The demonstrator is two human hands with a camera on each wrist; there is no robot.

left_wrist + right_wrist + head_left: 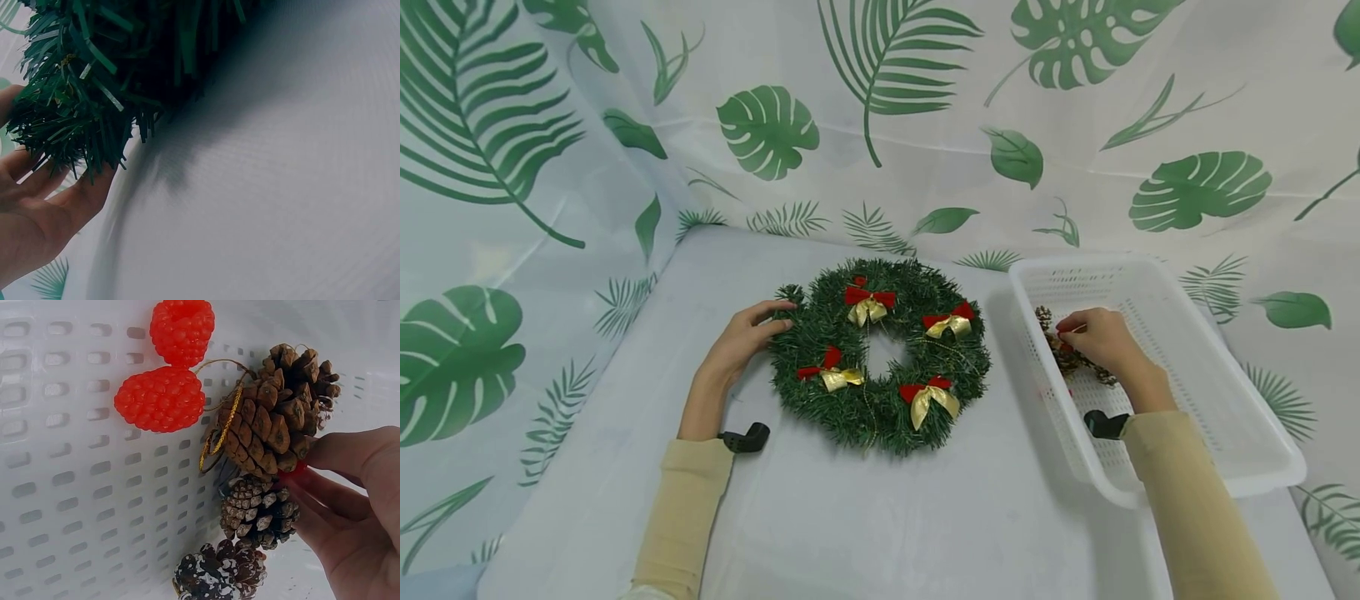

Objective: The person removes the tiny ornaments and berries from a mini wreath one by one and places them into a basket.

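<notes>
While the head view hides most of the basket's contents behind the right hand (1101, 337), the right wrist view shows its fingers (340, 453) pinching a pine cone cluster (275, 425) with two red berries (162, 397) against the white basket (1195, 375) wall, two more cones below. Left hand (741, 342) rests relaxed fingers (59, 200) on the wreath (880, 354) edge on the tabletop (820, 508); left wrist view is cropped and blurred, and the bows (868, 304) show only from the head.
</notes>
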